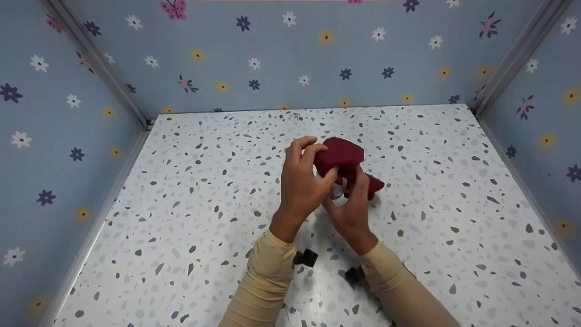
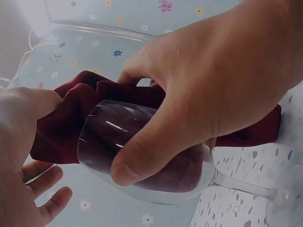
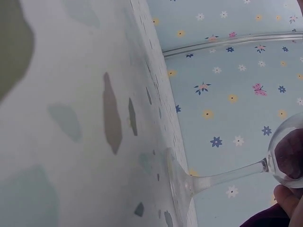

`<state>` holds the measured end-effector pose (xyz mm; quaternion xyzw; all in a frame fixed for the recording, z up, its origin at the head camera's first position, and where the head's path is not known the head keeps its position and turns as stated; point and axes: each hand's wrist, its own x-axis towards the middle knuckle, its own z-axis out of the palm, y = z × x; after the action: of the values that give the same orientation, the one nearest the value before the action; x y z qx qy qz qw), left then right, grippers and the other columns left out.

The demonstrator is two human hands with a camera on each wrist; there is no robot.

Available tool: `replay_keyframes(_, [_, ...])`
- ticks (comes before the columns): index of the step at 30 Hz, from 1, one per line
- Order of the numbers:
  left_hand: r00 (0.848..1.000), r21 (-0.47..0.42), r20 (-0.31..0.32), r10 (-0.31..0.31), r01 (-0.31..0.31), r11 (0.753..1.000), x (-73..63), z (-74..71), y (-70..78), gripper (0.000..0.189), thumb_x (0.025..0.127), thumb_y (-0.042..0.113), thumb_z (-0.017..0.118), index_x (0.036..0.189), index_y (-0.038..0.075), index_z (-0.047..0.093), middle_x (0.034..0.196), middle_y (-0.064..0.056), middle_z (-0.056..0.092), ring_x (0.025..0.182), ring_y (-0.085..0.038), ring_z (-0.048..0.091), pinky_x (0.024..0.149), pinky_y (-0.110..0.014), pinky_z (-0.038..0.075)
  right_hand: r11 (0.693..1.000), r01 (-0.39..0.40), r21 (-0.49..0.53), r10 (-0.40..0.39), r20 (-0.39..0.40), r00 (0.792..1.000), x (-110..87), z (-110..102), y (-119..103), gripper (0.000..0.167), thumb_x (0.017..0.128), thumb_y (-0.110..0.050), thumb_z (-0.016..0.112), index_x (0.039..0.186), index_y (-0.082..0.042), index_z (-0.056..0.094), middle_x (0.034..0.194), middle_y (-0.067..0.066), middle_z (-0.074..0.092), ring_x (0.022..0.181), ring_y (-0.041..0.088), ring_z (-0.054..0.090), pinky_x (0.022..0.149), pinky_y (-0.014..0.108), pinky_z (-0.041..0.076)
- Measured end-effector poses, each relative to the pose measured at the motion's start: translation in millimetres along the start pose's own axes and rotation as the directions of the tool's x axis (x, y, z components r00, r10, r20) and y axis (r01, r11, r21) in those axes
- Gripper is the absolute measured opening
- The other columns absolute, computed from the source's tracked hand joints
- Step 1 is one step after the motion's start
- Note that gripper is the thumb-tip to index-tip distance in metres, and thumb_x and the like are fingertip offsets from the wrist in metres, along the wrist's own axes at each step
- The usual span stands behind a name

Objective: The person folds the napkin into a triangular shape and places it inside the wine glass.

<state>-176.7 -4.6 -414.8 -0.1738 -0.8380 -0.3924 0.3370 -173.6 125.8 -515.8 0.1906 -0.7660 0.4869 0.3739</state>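
Note:
My left hand (image 1: 300,184) pinches a dark red cloth (image 1: 341,153), thumb in front and fingers over its far side. Part of that cloth fills the bowl of a clear wine glass (image 2: 111,124), and a loose tail hangs out beyond my right hand (image 1: 353,218). That right hand grips the bowl, its thumb lying along the glass in the left wrist view. Tilted on its side, the glass has its stem (image 3: 229,175) and foot (image 3: 180,189) pointing toward the tabletop. Whether the foot touches the surface I cannot tell. In the head view the hands hide most of the glass.
A white speckled tabletop (image 1: 218,181) lies beneath the hands. Blue walls (image 1: 290,54) with flower prints enclose it at the back and both sides, with metal strips (image 1: 100,68) at the corners. Small black devices (image 1: 310,257) are strapped at the wrists.

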Motion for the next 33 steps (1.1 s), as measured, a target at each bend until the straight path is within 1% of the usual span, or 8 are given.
replay_keyframes(3, [0.999,0.038,-0.010,0.045,-0.045,0.998,-0.1,0.0,-1.6,0.035,0.082,0.018,0.077,0.114,0.006,0.067,0.120,-0.007,0.062,0.110,-0.021,0.057,0.091,-0.038,0.047,1.000,-0.004,0.002,0.004,-0.001,1.000,-0.3,0,0,0.090,0.082,-0.014,0.081,0.154,-0.003,0.027,0.138,0.015,0.045,0.113,0.020,0.050,0.085,0.040,0.051])
replay_keyframes(7, [0.997,0.078,-0.026,0.073,-0.071,0.994,-0.6,-0.5,-2.8,0.036,0.083,0.017,0.073,0.119,0.011,0.070,0.112,-0.005,0.064,0.103,-0.020,0.059,0.087,-0.040,0.047,1.000,0.007,-0.014,-0.007,-0.010,1.000,0.2,0,0,0.092,0.082,-0.016,0.083,0.154,-0.002,0.027,0.137,0.016,0.046,0.114,0.020,0.050,0.087,0.039,0.050])
replay_keyframes(10, [0.996,0.082,-0.041,0.074,-0.070,0.994,-1.5,-1.3,-3.3,0.031,0.085,0.016,0.071,0.115,0.013,0.074,0.110,-0.005,0.064,0.102,-0.020,0.059,0.086,-0.041,0.047,1.000,0.013,-0.018,-0.013,-0.008,1.000,0.5,0,-1,0.092,0.083,-0.018,0.083,0.154,-0.002,0.027,0.137,0.016,0.046,0.117,0.020,0.050,0.089,0.037,0.050])
replay_keyframes(13, [0.996,0.076,-0.064,0.068,-0.063,0.995,-2.1,-2.2,-4.1,0.022,0.085,0.014,0.070,0.106,0.013,0.076,0.111,-0.005,0.064,0.104,-0.021,0.059,0.088,-0.042,0.047,1.000,0.020,-0.019,-0.020,-0.006,1.000,0.9,0,-2,0.092,0.083,-0.020,0.082,0.153,0.001,0.027,0.135,0.017,0.046,0.115,0.020,0.049,0.088,0.035,0.049])
replay_keyframes(18, [0.992,0.056,-0.108,0.070,-0.064,0.996,-0.8,-3.8,-7.0,0.015,0.084,0.011,0.070,0.099,0.010,0.074,0.112,-0.004,0.066,0.103,-0.019,0.060,0.088,-0.039,0.047,0.999,0.031,-0.037,-0.031,-0.004,1.000,1.2,-1,-1,0.093,0.082,-0.022,0.083,0.151,0.006,0.027,0.135,0.020,0.046,0.114,0.021,0.049,0.087,0.032,0.048])
replay_keyframes(23, [0.985,0.056,-0.145,0.093,-0.086,0.995,0.9,-6.1,-10.3,0.015,0.083,0.009,0.068,0.098,0.007,0.069,0.111,-0.005,0.067,0.102,-0.019,0.062,0.087,-0.038,0.048,0.999,0.026,-0.021,-0.027,-0.009,1.000,0.5,0,-1,0.094,0.081,-0.021,0.085,0.150,0.006,0.028,0.138,0.019,0.044,0.116,0.024,0.050,0.089,0.032,0.048])
replay_keyframes(27, [0.985,0.040,-0.150,0.081,-0.076,0.996,4.5,-9.3,-12.4,0.020,0.082,0.005,0.066,0.101,0.007,0.068,0.110,-0.005,0.067,0.101,-0.018,0.062,0.085,-0.035,0.050,1.000,0.022,-0.012,-0.022,-0.017,1.000,-0.6,1,0,0.096,0.080,-0.022,0.087,0.151,0.005,0.028,0.141,0.018,0.043,0.117,0.025,0.049,0.090,0.033,0.047])
replay_keyframes(33, [0.993,0.053,-0.111,0.033,-0.027,0.998,8.0,-12.6,-15.1,0.032,0.083,0.004,0.065,0.114,0.009,0.069,0.112,-0.005,0.065,0.102,-0.015,0.062,0.077,-0.032,0.054,1.000,0.019,-0.021,-0.020,-0.025,0.999,-1.2,1,1,0.097,0.080,-0.024,0.087,0.151,0.004,0.028,0.142,0.018,0.043,0.117,0.025,0.048,0.090,0.034,0.046])
